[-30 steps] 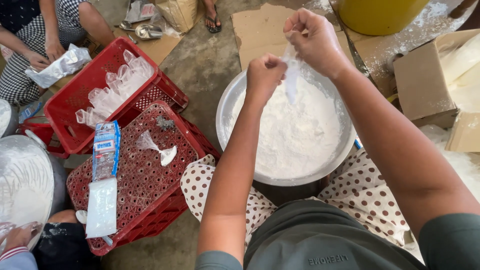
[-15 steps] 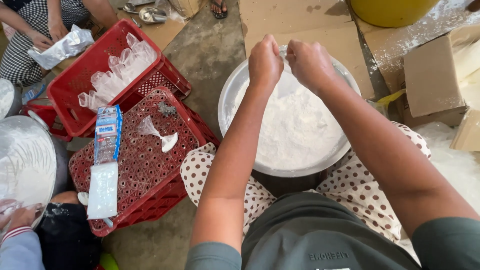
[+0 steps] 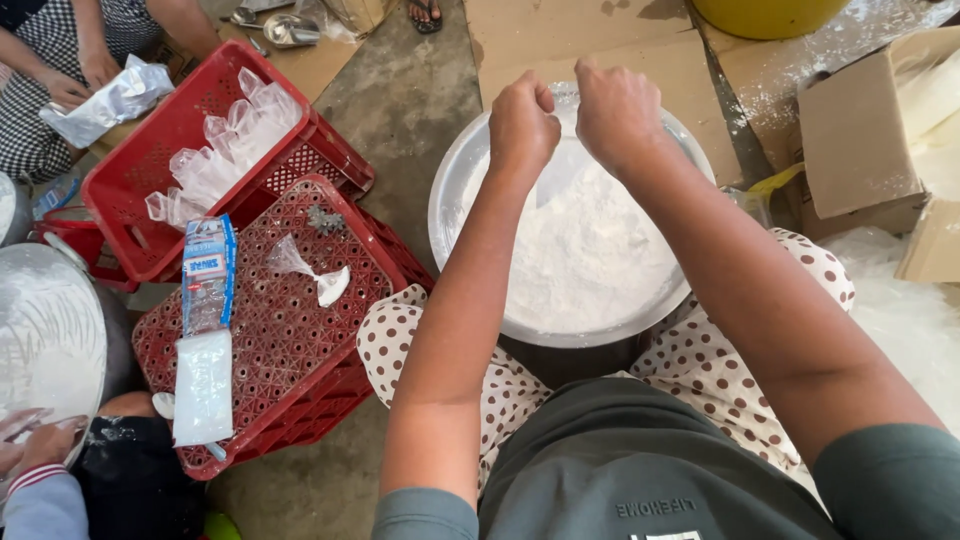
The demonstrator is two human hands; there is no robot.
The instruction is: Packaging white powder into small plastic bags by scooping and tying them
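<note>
Both of the person's hands hang over the metal basin (image 3: 455, 190) in the upper middle of the frame, which is heaped with white powder (image 3: 590, 250). The left hand (image 3: 522, 125) and right hand (image 3: 617, 112) are each closed into a fist, side by side and nearly touching, pinching the top of 1 small clear plastic bag (image 3: 555, 180) that hangs between them just above the powder. Held over the basin like this, anything that spills would fall back into the heap. Whether the bag holds powder yet is hard to tell, since it is see-through against the white.

To the left sit 2 red plastic crates. The upturned crate (image 3: 270, 330) in the lower left serves as a small work surface: on it lie 1 twisted, part-filled bag (image 3: 325, 280), 1 blue-and-white packet (image 3: 207, 275) and 1 flat white packet (image 3: 203, 385). The open crate (image 3: 130, 170) in the upper left holds a pile of clear empty bags (image 3: 215, 160), too bunched to count.

Another person at the upper left holds a crumpled plastic bag (image 3: 105, 100); a second basin (image 3: 45, 340) shows at the left edge.
</note>
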